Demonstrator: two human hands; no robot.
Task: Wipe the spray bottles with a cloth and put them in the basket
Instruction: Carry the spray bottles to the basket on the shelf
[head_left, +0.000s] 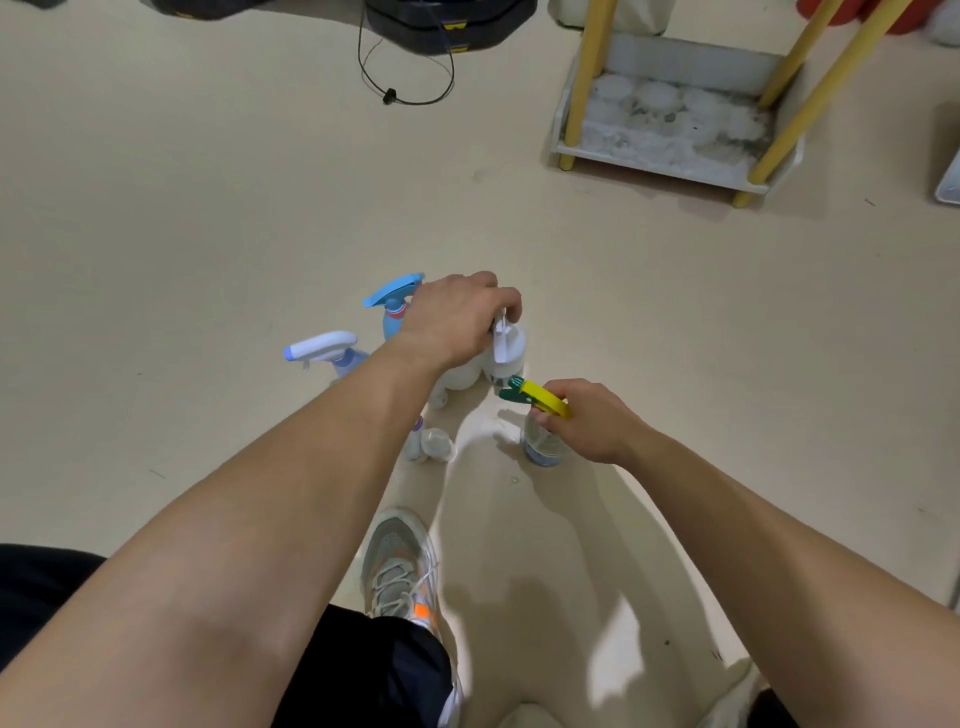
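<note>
White plastic shows under the left hand (457, 319): its fingers curl down over the head of a white spray bottle (505, 349) that stands upright on the beige floor (208, 234). Just beside it, nearer the person, the right hand (589, 423) grips the neck of a clear spray bottle (543, 449) with a bluish base and a yellow-and-green trigger head (535, 397). The nozzle points toward the white bottle and nearly meets it. Whether the clear bottle's base rests on the floor or is just off it, I cannot tell.

Behind the left wrist stand two more sprayers — a blue-trigger bottle (395, 299), partly hidden by the hand, and to its left a white-trigger bottle (322, 349) tipped in blue. Pale rounded containers (460, 379) sit below the left hand, partly covered, and a couple of small white bottles (431, 444) are on the floor between the two forearms.

Nearer the camera is a grey sneaker (397, 564) with an orange mark, above dark shorts (374, 670). Well apart at upper right stands a low white shelf (670, 130) on yellow legs — its tray is stained and dusty. A thin black cable (410, 88) loops on the floor at the top, under black cases (447, 26).
</note>
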